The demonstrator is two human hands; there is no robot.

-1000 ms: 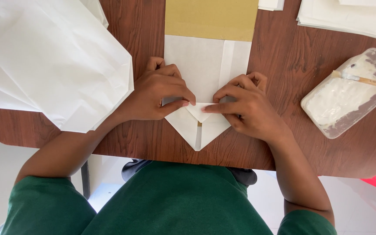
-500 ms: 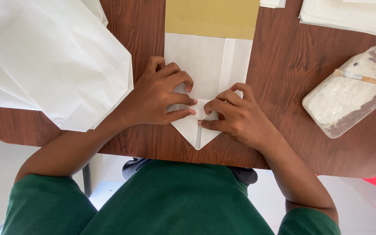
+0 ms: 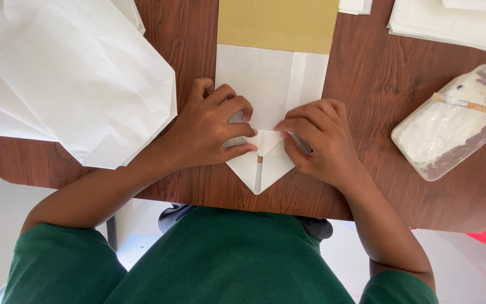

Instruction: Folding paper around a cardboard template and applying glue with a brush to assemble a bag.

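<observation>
A white paper bag (image 3: 265, 84), folded to a point at its near end, lies flat on the brown wooden table (image 3: 378, 79). My left hand (image 3: 212, 132) presses down on the left side of the fold, fingertips touching a small folded flap (image 3: 265, 141). From the right, my right hand (image 3: 322, 143) pinches the same flap with curled fingers. The pointed tip (image 3: 257, 177) sticks out toward me between both hands. A tan cardboard sheet (image 3: 277, 22) lies under the far end of the paper.
A loose pile of white paper sheets (image 3: 68, 79) covers the table's left part. A clear plastic tub of white paste (image 3: 445, 132) with a brush (image 3: 473, 105) laid across it stands at the right. More white sheets (image 3: 457, 22) lie at the far right corner.
My right hand has slid up and left along the fold, now pinching the flap at the middle. My left hand has stayed pressing the paper.
</observation>
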